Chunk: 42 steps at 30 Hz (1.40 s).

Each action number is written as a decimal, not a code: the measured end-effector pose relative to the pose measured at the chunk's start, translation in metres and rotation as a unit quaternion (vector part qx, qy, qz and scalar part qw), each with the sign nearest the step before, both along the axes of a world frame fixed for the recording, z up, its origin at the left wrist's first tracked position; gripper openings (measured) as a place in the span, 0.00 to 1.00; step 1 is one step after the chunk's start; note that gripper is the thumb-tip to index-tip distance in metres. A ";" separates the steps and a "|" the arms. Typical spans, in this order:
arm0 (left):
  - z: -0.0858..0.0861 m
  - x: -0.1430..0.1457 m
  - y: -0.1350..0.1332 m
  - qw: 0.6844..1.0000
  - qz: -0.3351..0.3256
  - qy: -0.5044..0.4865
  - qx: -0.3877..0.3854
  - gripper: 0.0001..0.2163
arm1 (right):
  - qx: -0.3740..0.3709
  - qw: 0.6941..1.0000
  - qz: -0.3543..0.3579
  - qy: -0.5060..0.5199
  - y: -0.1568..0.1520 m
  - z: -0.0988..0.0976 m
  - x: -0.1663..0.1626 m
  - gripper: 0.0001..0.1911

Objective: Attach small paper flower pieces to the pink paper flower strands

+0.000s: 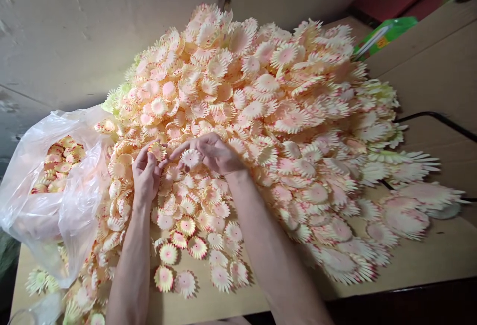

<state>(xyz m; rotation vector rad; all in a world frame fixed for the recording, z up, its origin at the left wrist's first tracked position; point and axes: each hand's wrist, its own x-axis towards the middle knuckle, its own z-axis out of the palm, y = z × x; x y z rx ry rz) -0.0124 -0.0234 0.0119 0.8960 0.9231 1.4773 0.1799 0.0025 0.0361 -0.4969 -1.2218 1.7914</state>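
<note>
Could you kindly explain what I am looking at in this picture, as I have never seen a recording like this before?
There is no machine here: a person works with two bare hands, and the single picture comes from a camera worn on their head, looking forward and down. The left hand pinches a peach flower in its grip; the right hand pinches a pink-centred flower. Both hands are over a big pile of flower heads on a tan table. At the left, a clear plastic bag holds more of them. A green box and a black cable lie at the far right.
</note>
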 end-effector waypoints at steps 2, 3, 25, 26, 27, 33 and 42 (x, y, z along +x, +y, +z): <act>0.000 0.001 0.000 1.000 -0.006 0.015 0.019 0.18 | 0.010 0.997 -0.072 0.000 0.004 -0.005 -0.003 0.27; -0.001 0.001 0.000 0.999 -0.007 0.023 0.028 0.19 | 0.013 0.994 -0.113 0.001 0.005 -0.007 -0.005 0.25; -0.002 0.000 0.000 0.991 -0.053 0.084 0.085 0.25 | 0.026 0.991 -0.035 -0.129 0.002 0.002 -0.004 0.12; -0.002 0.000 0.000 0.991 -0.054 0.085 0.083 0.24 | 0.032 0.991 -0.029 -0.131 0.002 0.003 -0.004 0.11; -0.003 0.000 0.000 0.992 -0.054 0.085 0.081 0.23 | 0.036 0.990 -0.025 -0.133 0.002 0.003 -0.003 0.10; -0.004 0.000 0.000 0.994 -0.054 0.075 0.055 0.24 | 0.042 0.987 -0.014 -0.156 0.001 -0.001 -0.003 0.13; 0.000 0.001 -0.001 0.993 -0.067 0.083 0.044 0.20 | 0.029 0.988 -0.013 -0.150 0.002 0.000 -0.007 0.11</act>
